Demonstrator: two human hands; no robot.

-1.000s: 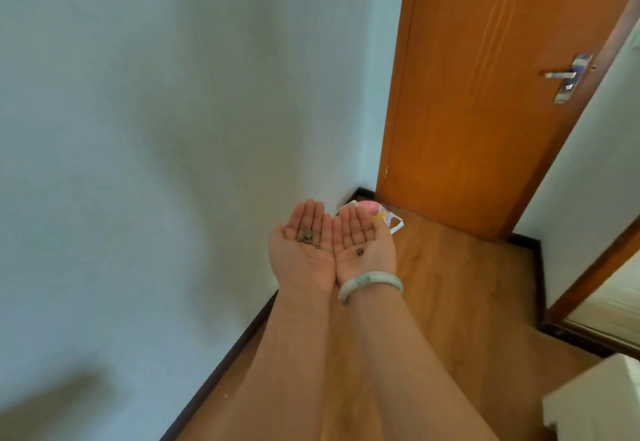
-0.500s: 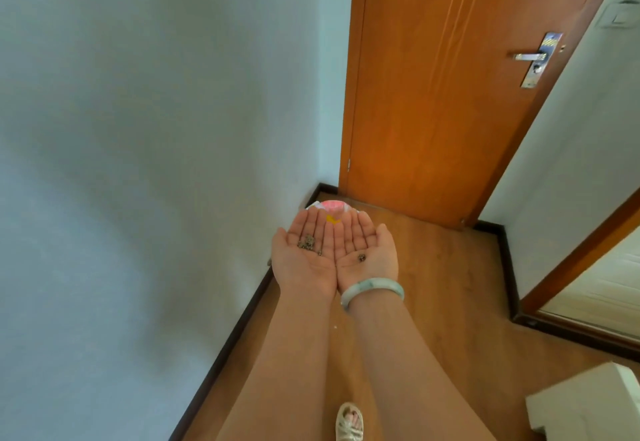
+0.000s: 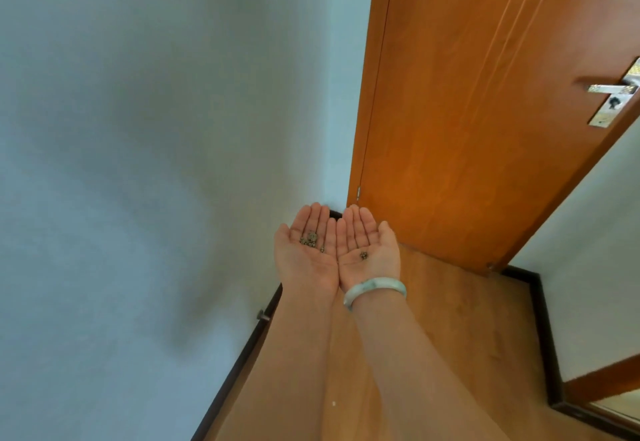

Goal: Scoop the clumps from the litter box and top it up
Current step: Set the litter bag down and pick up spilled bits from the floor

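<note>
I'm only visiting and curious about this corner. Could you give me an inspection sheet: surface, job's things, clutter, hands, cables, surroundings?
Surface: light brown wooden floor.
Job's things: small dark granules in left palm, single dark granule in right.
Clutter: nothing seen.
Hands: left hand and right hand open, palms up, edges touching; pale green stone bangle on right wrist.
Cables: nothing seen.
Surroundings: pale plain wall, orange wooden door with silver lever handle, dark skirting board.

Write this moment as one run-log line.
left hand: open, palm up, several dark granules on it | right hand: open, palm up, single granule | hands side by side, edges touching
</note>
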